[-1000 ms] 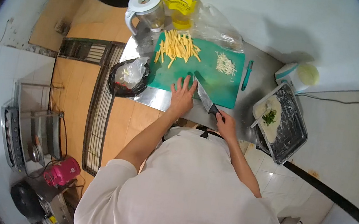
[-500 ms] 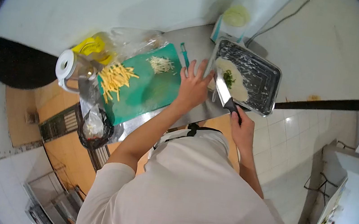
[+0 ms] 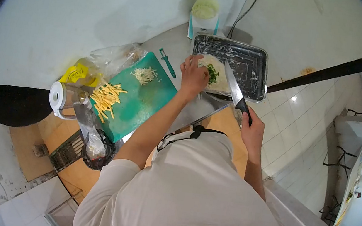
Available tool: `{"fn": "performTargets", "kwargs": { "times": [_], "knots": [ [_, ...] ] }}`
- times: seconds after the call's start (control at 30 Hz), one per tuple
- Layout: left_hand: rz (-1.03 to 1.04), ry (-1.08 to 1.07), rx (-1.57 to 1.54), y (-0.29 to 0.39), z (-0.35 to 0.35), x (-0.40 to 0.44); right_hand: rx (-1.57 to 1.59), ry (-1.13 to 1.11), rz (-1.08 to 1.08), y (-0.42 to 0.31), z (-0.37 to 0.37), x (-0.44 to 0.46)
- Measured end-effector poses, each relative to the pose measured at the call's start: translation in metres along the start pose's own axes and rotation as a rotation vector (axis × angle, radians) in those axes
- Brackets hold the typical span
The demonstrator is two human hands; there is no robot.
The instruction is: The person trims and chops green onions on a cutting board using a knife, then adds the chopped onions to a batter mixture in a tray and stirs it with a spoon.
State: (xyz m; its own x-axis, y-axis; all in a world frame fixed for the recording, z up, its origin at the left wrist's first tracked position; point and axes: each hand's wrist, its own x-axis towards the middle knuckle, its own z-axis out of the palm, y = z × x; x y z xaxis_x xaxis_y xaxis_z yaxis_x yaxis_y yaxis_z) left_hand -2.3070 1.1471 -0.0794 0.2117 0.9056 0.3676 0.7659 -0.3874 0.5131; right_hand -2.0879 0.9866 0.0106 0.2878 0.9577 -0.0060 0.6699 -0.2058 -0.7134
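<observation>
My right hand point(image 3: 253, 128) is closed around the black handle of a kitchen knife point(image 3: 235, 86). The blade points up and left, over the right side of a pale flat dough-like mass point(image 3: 225, 80) in the dark metal baking tray point(image 3: 254, 63). A small heap of chopped greens point(image 3: 212, 73) lies on that mass. Over the tray's left rim is my left hand point(image 3: 193, 79), fingers bent and somewhat apart beside the greens. I see nothing held in it, though its fingertips are partly hidden.
A green cutting board point(image 3: 139, 103) bears yellow strips point(image 3: 107, 98) and white shreds point(image 3: 145, 75). A green peeler point(image 3: 167, 62) lies beside it. Farther left are a lidded clear jug point(image 3: 66, 100), a yellow package point(image 3: 81, 72) and a black bag point(image 3: 100, 155). A white-and-teal box point(image 3: 203, 26) stands behind the tray.
The knife blade has moved off the greens to the right, with my right hand. My left hand's spread fingers have bent and shifted toward the greens. The camera view has turned.
</observation>
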Motion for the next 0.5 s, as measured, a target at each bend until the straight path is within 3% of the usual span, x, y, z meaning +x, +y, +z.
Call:
{"fn": "performTargets", "kwargs": {
  "times": [0.17,0.5],
  "knots": [
    [0.027,0.059,-0.001,-0.009,0.012,-0.003,0.004,-0.003,0.012,0.003,0.0,-0.006],
    [-0.081,-0.03,-0.06,-0.001,-0.004,-0.002,0.001,0.006,-0.022,0.005,0.008,-0.007]
  ]
}}
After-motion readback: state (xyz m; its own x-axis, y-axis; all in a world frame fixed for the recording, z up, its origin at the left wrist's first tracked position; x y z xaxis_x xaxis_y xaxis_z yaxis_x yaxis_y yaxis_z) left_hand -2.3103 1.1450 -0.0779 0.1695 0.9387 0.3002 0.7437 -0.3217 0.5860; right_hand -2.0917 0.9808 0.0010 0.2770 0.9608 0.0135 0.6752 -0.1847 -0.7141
